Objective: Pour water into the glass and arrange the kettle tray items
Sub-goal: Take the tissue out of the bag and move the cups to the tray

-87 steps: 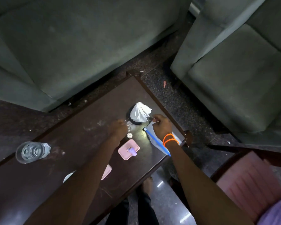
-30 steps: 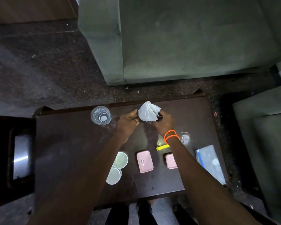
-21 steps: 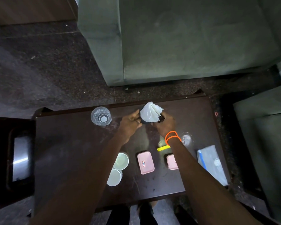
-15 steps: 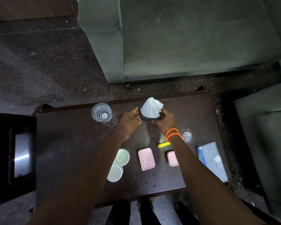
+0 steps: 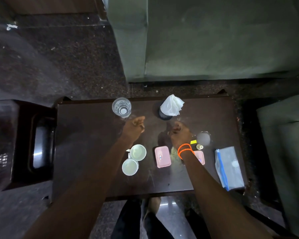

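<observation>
Both hands hang loosely curled, holding nothing. Left hand (image 5: 134, 127) sits just at five o'clock of the glass (image 5: 121, 107); right hand (image 5: 179, 133) below the napkin holder (image 5: 169, 107). A careless reach could topple either onto the desk (image 5: 86, 135).

The room is dim, with weak cool light that seems to come from above. It leaves pale, smeared glare on the glossy dark brown wooden table (image 5: 86, 135), brightest near the far edge beside the clear drinking glass (image 5: 121, 107) and around the white crumpled tissue (image 5: 171, 106). Both forearms read as dark shapes with little detail. The polished floor by the table's near edge throws back bright streaks. Straight lines bow toward the picture's edges, and the corners look soft and murky.
</observation>
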